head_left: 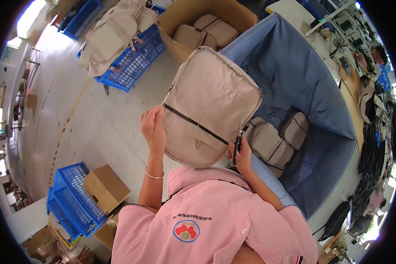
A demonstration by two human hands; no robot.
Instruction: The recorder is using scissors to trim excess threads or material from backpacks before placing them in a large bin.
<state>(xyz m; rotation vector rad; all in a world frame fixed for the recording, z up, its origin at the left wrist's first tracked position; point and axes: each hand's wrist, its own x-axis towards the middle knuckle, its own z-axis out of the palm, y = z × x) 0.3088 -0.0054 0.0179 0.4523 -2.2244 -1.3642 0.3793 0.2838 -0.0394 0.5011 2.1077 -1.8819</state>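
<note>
A beige backpack point(207, 101), turned with its lining outward, is held up in front of my chest. Across it run a dark strip and, lower down, a short zipper. My left hand point(153, 125) is closed in a fist at the bag's left edge, gripping it. Near the lower right edge, my right hand point(243, 155) is wrapped round a slim black tool point(237, 147) that looks like thread snips. Fingertips of that hand also reach the bag's edge; whether they pinch the cloth cannot be made out.
To the right stands a large blue cloth-lined bin point(312, 88) holding several beige bags point(268, 141). A cardboard box point(176, 17) with more bags is beyond. Bags overflow a blue crate point(132, 61) at far left. Stacked crates point(75, 198) and a carton point(105, 189) sit lower left.
</note>
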